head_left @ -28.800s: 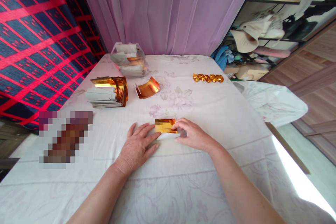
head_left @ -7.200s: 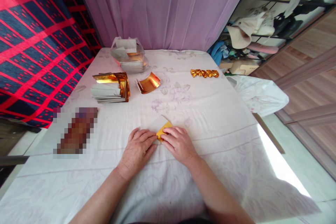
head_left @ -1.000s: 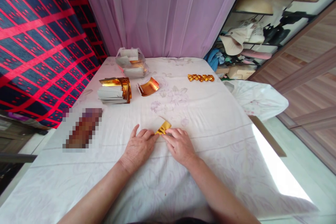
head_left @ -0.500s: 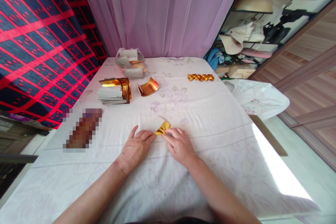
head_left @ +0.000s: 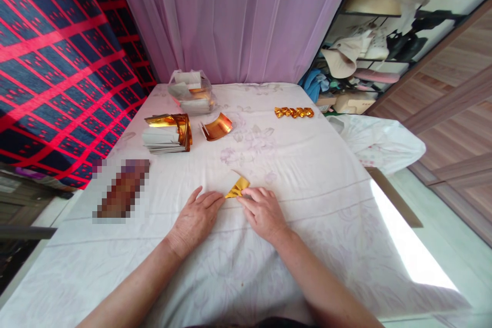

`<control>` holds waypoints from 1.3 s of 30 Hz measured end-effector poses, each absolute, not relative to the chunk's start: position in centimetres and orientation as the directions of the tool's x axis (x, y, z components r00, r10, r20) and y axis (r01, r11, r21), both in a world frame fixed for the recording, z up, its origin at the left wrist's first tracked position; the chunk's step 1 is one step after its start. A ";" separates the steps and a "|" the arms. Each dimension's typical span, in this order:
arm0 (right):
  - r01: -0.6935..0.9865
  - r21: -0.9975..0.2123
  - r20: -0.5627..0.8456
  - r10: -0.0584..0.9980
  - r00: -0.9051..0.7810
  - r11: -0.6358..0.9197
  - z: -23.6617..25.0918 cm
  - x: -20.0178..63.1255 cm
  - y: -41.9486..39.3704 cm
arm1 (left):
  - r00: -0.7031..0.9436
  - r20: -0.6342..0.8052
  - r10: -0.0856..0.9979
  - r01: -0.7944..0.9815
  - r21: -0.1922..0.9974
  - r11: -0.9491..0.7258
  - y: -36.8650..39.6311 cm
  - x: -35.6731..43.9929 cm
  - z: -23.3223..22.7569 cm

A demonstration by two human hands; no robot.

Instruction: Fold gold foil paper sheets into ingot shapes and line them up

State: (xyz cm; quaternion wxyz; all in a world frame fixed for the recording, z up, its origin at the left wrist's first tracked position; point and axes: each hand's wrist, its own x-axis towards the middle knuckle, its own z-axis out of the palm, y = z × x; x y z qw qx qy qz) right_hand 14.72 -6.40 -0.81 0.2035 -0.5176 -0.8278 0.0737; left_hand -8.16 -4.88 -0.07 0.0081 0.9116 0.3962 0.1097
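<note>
Both hands lie flat, palms down, meeting over a small folded piece of gold foil paper (head_left: 237, 188) on the white floral cloth that covers the table (head_left: 307, 164). The left hand (head_left: 196, 218) presses its fingertips on the near left corner of the gold piece; its grip is open and flat, pinning the paper and not closed round it. The right hand (head_left: 263, 212) lies just beside, fingers spread narrow, its fingertips touching the near right edge of the same piece. The far tip of the paper lifts a little off the cloth.

Further out to the left sits a stack of white-backed gold sheets (head_left: 167, 133), and just beside it a single curled gold sheet (head_left: 217, 127). Behind these stands a clear plastic bag holding more sheets (head_left: 191, 92). Well apart, to the far right, lies a row of small folded gold pieces (head_left: 294, 112). A lilac curtain (head_left: 238, 15) hangs behind the table.
</note>
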 end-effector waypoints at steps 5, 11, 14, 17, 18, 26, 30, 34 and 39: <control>0.827 -0.339 0.261 0.890 -0.375 0.448 -0.9 14.7 -6.4 | 0.626 0.192 0.756 0.755 0.090 -0.649 -4.9 -7.3 0.7; 0.825 -0.332 0.278 0.883 -0.377 0.457 -1.1 14.7 -6.4 | 0.586 0.168 0.793 0.802 0.017 -0.597 -5.4 -5.8 1.5; 0.827 -0.330 0.278 0.884 -0.374 0.454 -1.1 14.7 -6.4 | 0.575 0.137 0.806 0.812 0.020 -0.583 -5.3 -5.5 1.7; 0.829 -0.328 0.277 0.885 -0.375 0.453 -1.2 14.8 -6.4 | 0.584 0.128 0.801 0.803 0.047 -0.593 -5.0 -5.8 1.6; 0.829 -0.327 0.278 0.885 -0.375 0.454 -1.3 14.8 -6.4 | 0.590 0.132 0.797 0.798 0.056 -0.600 -5.0 -6.0 1.6; 0.827 -0.336 0.280 0.886 -0.370 0.452 -1.2 14.8 -6.4 | 0.607 0.198 0.770 0.760 0.140 -0.635 -4.7 -7.4 1.3; 0.824 -0.338 0.278 0.885 -0.374 0.454 -1.0 14.7 -6.4 | 0.601 0.213 0.770 0.760 0.146 -0.634 -4.9 -7.4 1.4; 0.823 -0.329 0.286 0.879 -0.381 0.463 -1.1 14.8 -6.4 | 0.582 0.228 0.780 0.775 0.133 -0.618 -5.1 -7.0 1.5; 0.825 -0.322 0.291 0.877 -0.381 0.465 -1.3 14.8 -6.4 | 0.544 0.273 0.794 0.793 0.142 -0.592 -5.6 -6.6 1.4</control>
